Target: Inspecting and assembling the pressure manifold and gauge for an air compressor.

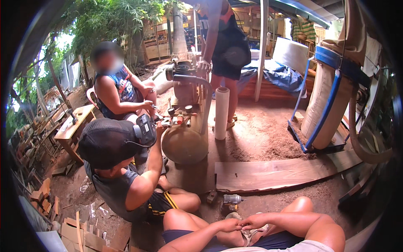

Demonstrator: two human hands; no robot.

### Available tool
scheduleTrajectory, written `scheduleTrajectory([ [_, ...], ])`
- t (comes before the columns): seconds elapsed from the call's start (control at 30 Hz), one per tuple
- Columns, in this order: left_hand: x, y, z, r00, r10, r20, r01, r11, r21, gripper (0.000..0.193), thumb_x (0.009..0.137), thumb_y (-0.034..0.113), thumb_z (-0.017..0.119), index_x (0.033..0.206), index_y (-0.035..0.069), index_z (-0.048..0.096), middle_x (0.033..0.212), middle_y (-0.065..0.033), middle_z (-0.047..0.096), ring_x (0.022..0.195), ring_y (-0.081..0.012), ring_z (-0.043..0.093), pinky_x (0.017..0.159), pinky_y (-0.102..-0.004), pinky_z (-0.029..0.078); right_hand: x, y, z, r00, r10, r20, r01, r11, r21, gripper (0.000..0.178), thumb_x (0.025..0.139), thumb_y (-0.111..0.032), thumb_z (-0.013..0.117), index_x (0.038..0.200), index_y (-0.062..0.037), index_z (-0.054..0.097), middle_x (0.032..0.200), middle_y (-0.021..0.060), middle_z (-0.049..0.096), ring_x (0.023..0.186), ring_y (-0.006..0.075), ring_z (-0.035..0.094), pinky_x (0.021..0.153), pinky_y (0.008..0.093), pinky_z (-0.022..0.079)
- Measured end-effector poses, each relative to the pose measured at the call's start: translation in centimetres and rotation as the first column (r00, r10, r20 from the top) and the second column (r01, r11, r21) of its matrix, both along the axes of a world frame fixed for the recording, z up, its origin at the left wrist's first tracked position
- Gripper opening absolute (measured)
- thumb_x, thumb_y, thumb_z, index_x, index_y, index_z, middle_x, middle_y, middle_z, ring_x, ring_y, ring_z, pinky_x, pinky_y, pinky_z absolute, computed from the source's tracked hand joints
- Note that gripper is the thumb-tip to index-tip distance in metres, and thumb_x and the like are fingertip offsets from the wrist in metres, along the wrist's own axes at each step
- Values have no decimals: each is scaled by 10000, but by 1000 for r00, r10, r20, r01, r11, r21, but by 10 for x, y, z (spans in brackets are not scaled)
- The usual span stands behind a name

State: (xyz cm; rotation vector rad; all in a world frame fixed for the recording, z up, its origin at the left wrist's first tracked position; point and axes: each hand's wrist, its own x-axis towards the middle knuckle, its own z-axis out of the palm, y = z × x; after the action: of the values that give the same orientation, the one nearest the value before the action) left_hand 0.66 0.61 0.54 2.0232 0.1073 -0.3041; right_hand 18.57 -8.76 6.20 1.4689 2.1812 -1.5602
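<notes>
While the person's own left hand (230,225) and right hand (254,221) meet above the lap, fingers loosely curled and touching, I cannot tell from this height whether they pinch anything small. A grey power tool (231,199) lies on its side just ahead of the hands, on brown packed dirt (201,216). A small block (212,196) sits beside it, ahead of the left hand. Beyond the tool, a broad plank (273,174) lies flat, running away to the right of the right hand, with pale wood shavings (268,140) strewn behind it.

Farther ahead and left of the hands stands an air compressor (184,145) with a rounded, dusty tank; a pale tube (221,113) stands upright next to it. A person in a dark cap (110,145) sits on the ground to the left of the left hand, reaching to the compressor's fittings. Another sits behind, and a third stands with a hand on its top.

Far ahead and right of the right hand, a blue frame (321,113) carries a tall tan bag (321,105). Well left of the left hand are a wooden table (74,126) and heaped offcuts (44,195). Posts, a roof edge and leafy trees (113,21) enclose the yard.
</notes>
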Motion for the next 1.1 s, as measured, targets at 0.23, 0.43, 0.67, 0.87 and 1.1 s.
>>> scheduleTrajectory([
  [0.23,-2,-2,3,998,17,63,-14,999,-47,271,862,242,536,1004,27,620,930,-221,645,869,-350,623,789,-415,473,-7,-1,23,1000,-7,5,6,997,73,431,927,-449,541,1227,-141,574,1069,160,657,956,336,633,810,396,489],
  [0.43,-4,-4,8,992,66,103,-60,996,-59,253,828,233,558,963,29,622,884,-217,650,836,-355,633,755,-423,480,-10,0,30,999,-26,-21,28,993,118,353,914,-374,566,1156,-118,597,981,190,652,879,384,621,767,443,485],
  [0.67,-3,0,15,995,39,94,-35,998,-50,270,824,228,552,1020,51,612,939,-216,649,893,-371,624,800,-432,477,-10,1,33,998,-39,-42,45,988,148,339,908,-350,574,1161,-127,597,978,200,650,859,400,619,746,463,486],
  [0.87,-4,-1,24,996,49,69,-45,997,-59,278,842,212,549,1044,29,601,986,-218,645,933,-375,616,826,-427,469,-8,3,32,999,-26,-34,31,992,126,342,902,-349,578,1167,-132,595,952,196,657,840,395,625,738,464,487],
  [1.1,-2,-1,7,997,26,74,-22,998,-58,286,844,220,554,1060,40,607,982,-218,645,933,-376,617,825,-433,470,-8,2,24,999,-12,-47,18,991,131,343,902,-344,576,1174,-135,581,968,191,654,849,389,625,739,457,488],
])
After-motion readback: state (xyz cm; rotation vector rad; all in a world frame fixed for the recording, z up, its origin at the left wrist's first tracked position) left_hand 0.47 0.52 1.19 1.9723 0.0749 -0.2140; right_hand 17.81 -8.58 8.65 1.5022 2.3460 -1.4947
